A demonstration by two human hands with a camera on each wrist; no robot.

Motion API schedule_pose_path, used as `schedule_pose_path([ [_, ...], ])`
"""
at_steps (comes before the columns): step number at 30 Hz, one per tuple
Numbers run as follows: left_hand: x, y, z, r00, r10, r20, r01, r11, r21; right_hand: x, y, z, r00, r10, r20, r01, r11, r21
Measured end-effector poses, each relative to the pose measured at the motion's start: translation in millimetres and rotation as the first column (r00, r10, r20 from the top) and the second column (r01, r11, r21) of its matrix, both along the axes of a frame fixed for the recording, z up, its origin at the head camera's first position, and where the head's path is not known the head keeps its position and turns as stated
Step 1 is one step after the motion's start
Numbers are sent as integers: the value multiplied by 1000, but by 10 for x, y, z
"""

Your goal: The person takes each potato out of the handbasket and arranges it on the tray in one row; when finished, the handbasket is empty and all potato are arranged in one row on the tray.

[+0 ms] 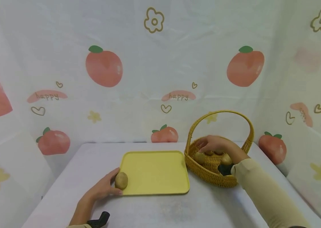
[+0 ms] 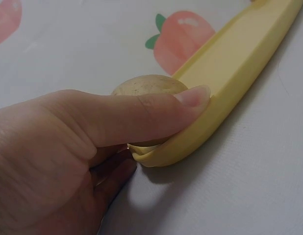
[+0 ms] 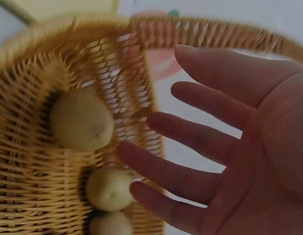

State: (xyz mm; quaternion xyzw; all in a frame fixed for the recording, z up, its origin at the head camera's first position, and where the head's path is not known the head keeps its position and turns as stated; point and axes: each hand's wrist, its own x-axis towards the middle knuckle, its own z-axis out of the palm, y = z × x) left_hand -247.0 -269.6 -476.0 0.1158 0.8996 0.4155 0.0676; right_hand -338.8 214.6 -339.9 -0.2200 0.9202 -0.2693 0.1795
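Observation:
At the near left corner of the yellow tray [image 1: 154, 172], my left hand [image 1: 103, 187] holds the edge. Its thumb [image 2: 141, 117] lies along the front rim, and the other fingers reach around the left side, partly hidden. A potato [image 1: 121, 180] rests in that corner, close against the hand; in the left wrist view the thumb covers part of it. My right hand [image 1: 215, 144] hovers over the wicker basket [image 1: 214, 179], fingers spread and holding nothing. Below it, in the right wrist view, lie a large potato [image 3: 82, 120] and a smaller potato [image 3: 110, 189].
The basket's tall arched handle [image 1: 223, 111] rises above the right hand. Another potato [image 1: 226, 159] sits at the basket's right side. Tray and basket stand side by side on a white-covered table [image 1: 92, 161], with a fruit-printed cloth backdrop [image 1: 137, 63] behind and at both sides.

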Motion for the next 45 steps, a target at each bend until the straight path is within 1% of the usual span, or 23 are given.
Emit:
schedule_pose_path([
  [2, 1, 7, -8, 1000, -3, -5, 3, 1000, 1, -30, 44, -87, 996, -42, 81, 44, 999, -25],
  [4, 3, 17, -14, 1000, -7, -8, 7, 1000, 6, -54, 86, -175, 984, -79, 159, 89, 994, -62],
  [6, 5, 29, -17, 1000, -4, -12, 4, 1000, 1, -74, 119, -253, 969, -115, 220, 137, 987, -88],
  [8, 6, 41, -18, 1000, -3, -12, 3, 1000, -2, -87, 144, -314, 957, -136, 258, 166, 981, -100],
  [11, 3, 56, -17, 1000, -1, -8, 1, 1000, -4, -99, 158, -369, 947, -140, 288, 177, 979, -104],
  [18, -20, 76, -15, 1000, 23, 6, -23, 1000, 3, -120, 116, -424, 928, -111, 356, 148, 986, -79],
  [21, -23, 76, -13, 1000, 28, 8, -28, 1000, -3, -138, 85, -474, 915, -130, 382, 169, 983, -72],
  [23, -23, 74, -10, 1000, 25, 8, -25, 1000, 1, -149, 70, -504, 912, -147, 382, 185, 981, -64],
  [28, -25, 62, -7, 1000, 0, -12, 0, 1000, 11, -169, 52, -548, 900, -159, 406, 223, 968, -115],
  [30, -30, 58, -11, 1000, -3, -11, 3, 1000, 17, -170, 54, -555, 898, -145, 414, 221, 965, -141],
  [32, -34, 56, -13, 1000, -3, -10, 3, 1000, 17, -175, 62, -556, 905, -138, 402, 215, 965, -153],
  [34, -33, 52, -13, 1000, 0, -11, 1, 1000, 13, -187, 70, -547, 919, -123, 374, 193, 969, -157],
  [37, -27, 43, -14, 1000, 7, -9, -7, 1000, 7, -211, 76, -523, 947, -96, 308, 157, 970, -183],
  [40, -18, 31, -16, 1000, 20, -3, -20, 1000, 1, -232, 68, -497, 966, -79, 246, 133, 968, -211],
  [42, -13, 20, -17, 1000, 28, -2, -28, 1000, -8, -241, 56, -489, 974, -77, 215, 126, 966, -224],
  [45, -15, 4, -22, 999, 38, 3, -38, 999, -9, -237, 45, -487, 978, -100, 180, 139, 966, -219],
])
